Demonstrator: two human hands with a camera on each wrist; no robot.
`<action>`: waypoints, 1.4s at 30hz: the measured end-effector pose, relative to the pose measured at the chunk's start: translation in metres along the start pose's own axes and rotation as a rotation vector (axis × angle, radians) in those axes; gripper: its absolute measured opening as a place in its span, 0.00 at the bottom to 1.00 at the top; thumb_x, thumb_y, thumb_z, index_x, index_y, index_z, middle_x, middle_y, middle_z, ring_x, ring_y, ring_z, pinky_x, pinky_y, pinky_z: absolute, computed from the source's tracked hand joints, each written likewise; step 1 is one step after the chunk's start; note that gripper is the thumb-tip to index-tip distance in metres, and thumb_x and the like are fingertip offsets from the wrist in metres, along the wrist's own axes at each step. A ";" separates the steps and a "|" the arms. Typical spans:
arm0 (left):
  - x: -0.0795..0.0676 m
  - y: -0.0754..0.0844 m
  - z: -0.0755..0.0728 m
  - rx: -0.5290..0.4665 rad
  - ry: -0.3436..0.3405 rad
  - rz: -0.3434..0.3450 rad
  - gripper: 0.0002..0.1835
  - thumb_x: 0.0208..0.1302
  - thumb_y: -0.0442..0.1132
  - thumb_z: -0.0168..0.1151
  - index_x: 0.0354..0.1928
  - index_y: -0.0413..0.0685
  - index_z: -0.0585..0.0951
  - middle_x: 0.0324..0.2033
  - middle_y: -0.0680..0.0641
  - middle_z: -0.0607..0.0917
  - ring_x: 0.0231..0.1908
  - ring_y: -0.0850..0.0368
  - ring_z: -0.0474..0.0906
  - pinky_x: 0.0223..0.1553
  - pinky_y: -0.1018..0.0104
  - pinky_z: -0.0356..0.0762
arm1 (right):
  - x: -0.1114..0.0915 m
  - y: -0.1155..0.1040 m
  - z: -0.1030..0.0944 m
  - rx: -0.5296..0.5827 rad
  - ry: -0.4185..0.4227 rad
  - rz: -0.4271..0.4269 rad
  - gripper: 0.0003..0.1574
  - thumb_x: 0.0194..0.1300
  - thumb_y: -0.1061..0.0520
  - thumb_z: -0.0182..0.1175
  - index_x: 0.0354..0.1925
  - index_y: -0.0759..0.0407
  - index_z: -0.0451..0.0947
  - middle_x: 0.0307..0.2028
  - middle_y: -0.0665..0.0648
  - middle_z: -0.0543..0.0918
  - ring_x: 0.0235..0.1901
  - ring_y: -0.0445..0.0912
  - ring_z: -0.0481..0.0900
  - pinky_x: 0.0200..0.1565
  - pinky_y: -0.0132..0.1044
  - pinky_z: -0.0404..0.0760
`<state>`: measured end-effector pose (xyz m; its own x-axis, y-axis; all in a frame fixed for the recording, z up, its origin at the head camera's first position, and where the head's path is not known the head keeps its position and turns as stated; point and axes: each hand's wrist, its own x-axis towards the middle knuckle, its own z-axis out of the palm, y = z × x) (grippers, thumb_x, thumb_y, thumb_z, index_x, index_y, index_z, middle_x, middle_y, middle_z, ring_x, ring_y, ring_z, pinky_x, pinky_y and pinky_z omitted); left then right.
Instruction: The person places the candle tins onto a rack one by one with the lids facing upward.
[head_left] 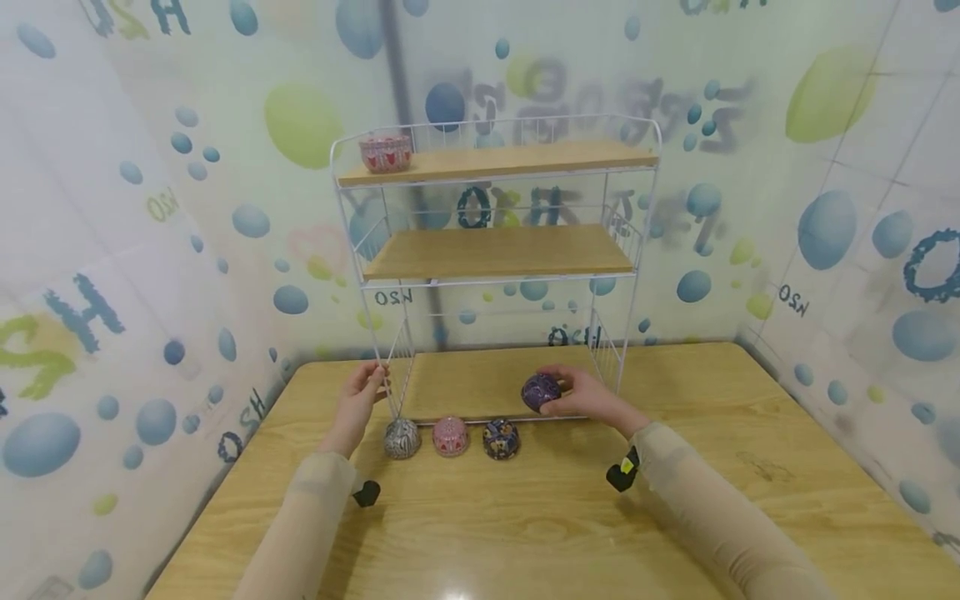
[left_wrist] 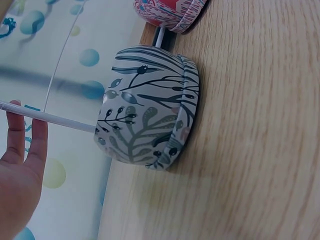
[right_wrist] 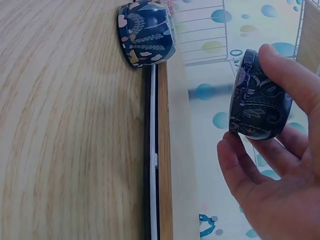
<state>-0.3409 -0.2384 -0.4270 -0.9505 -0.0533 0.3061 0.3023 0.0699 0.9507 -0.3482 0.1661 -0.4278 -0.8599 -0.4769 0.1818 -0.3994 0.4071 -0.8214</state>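
Note:
My right hand grips a dark purple paisley tin between thumb and fingers, above the front of the lowest shelf. In the right wrist view the tin is held clear of the shelf board. My left hand holds the front left post of a white wire rack, fingertips around the thin rod. In a row before the rack stand a grey-and-white leaf-patterned tin, a pink tin and a navy flowered tin. The leaf-patterned tin is nearest my left hand.
The rack has three wooden boards: a top shelf, a middle shelf and a bottom shelf. A pink tin with red hearts sits at the top shelf's left end. The wooden table meets a patterned wall covering behind.

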 end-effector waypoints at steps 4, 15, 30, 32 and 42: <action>0.002 -0.007 0.000 0.014 0.009 0.028 0.17 0.75 0.42 0.50 0.52 0.31 0.71 0.40 0.55 0.77 0.43 0.54 0.74 0.45 0.67 0.79 | 0.002 0.000 0.000 -0.019 0.016 0.007 0.46 0.52 0.49 0.75 0.65 0.62 0.68 0.58 0.66 0.74 0.51 0.60 0.77 0.45 0.44 0.81; -0.007 0.009 -0.001 0.019 -0.011 -0.031 0.13 0.76 0.36 0.47 0.52 0.31 0.71 0.40 0.55 0.77 0.46 0.50 0.73 0.54 0.51 0.75 | 0.004 -0.007 0.003 0.012 -0.003 0.006 0.46 0.54 0.55 0.74 0.66 0.66 0.66 0.58 0.68 0.73 0.51 0.60 0.76 0.46 0.45 0.81; -0.001 -0.006 -0.005 0.019 -0.015 0.053 0.13 0.75 0.41 0.50 0.49 0.38 0.75 0.39 0.56 0.78 0.44 0.50 0.75 0.48 0.56 0.79 | 0.003 -0.017 0.001 0.027 0.010 0.016 0.45 0.52 0.53 0.75 0.64 0.64 0.69 0.57 0.66 0.74 0.51 0.58 0.77 0.48 0.47 0.80; 0.000 -0.007 -0.005 0.015 -0.013 0.067 0.12 0.75 0.42 0.51 0.47 0.40 0.75 0.40 0.52 0.78 0.42 0.53 0.75 0.47 0.57 0.80 | 0.003 -0.018 0.000 0.031 0.011 0.013 0.45 0.52 0.53 0.75 0.64 0.64 0.68 0.57 0.67 0.74 0.52 0.59 0.76 0.48 0.47 0.80; 0.000 -0.006 -0.003 0.026 -0.007 0.062 0.19 0.75 0.41 0.50 0.53 0.27 0.71 0.40 0.54 0.78 0.45 0.46 0.75 0.46 0.62 0.80 | 0.004 -0.018 -0.002 0.048 -0.008 0.022 0.47 0.53 0.54 0.74 0.66 0.64 0.66 0.58 0.67 0.72 0.52 0.59 0.76 0.47 0.46 0.81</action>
<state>-0.3428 -0.2417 -0.4326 -0.9305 -0.0408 0.3639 0.3587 0.0983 0.9283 -0.3451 0.1578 -0.4111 -0.8657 -0.4744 0.1597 -0.3648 0.3795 -0.8502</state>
